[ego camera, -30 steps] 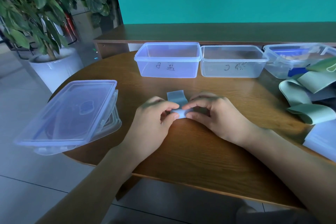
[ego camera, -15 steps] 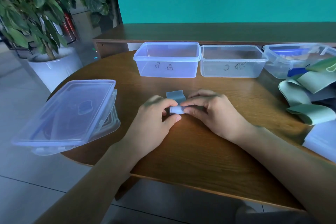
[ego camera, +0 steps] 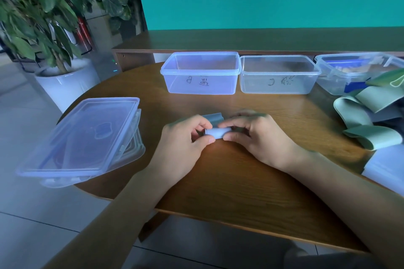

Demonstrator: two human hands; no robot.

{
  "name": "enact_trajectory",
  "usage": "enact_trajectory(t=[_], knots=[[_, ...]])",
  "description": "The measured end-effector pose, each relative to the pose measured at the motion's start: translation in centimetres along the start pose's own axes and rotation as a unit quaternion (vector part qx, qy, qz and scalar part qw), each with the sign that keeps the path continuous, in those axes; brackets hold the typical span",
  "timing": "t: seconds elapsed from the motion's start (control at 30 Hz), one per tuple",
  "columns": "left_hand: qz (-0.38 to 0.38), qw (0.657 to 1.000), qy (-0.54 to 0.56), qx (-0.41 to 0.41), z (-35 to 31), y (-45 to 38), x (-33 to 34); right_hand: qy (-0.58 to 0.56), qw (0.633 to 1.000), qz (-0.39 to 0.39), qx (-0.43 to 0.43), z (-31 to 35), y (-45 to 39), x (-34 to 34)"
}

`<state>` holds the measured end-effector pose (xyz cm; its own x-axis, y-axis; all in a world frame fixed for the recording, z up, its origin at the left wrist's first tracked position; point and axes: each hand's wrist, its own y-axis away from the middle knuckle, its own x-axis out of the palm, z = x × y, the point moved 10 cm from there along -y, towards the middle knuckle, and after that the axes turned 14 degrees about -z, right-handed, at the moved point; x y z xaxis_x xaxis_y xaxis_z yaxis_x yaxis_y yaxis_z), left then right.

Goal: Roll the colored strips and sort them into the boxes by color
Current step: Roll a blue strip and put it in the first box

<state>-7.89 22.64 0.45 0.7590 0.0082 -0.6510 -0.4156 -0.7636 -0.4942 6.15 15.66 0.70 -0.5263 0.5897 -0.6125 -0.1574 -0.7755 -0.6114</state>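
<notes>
So this looks like early days: the left hand (ego camera: pixel 185 137) and right hand (ego camera: pixel 253 135) both pinch the pale blue strip (ego camera: pixel 215 128) over the round wooden tabletop (ego camera: pixel 240 181), mostly rolled, with a short tail left. The clear plastic box marked B (ego camera: pixel 200 73) and its clear neighbour (ego camera: pixel 278 75) look empty; green strips (ego camera: pixel 367 113) wait on the right.

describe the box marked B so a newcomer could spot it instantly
Start at the round wooden table and look to its far edge, where three clear plastic boxes stand in a row. The box marked B is the leftmost, beside the box marked C. It is empty, lidless, with a handwritten B on its front wall.
</notes>
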Motion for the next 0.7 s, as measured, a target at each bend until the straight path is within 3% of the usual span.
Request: enact_trajectory(t=[0.3, 0.7], knots=[[0.001, 0.999, 0.016, 0.027, -0.4, 1.4, -0.6, -0.060, 0.997, 0.022, 0.051, 0.2, 1.4, -0.7], [-0.006, 0.994, -0.024, 0.102, -1.2, 0.9, 0.3, -0.010, 0.999, -0.003, 0.049, -1.0, 0.4, -0.2]])
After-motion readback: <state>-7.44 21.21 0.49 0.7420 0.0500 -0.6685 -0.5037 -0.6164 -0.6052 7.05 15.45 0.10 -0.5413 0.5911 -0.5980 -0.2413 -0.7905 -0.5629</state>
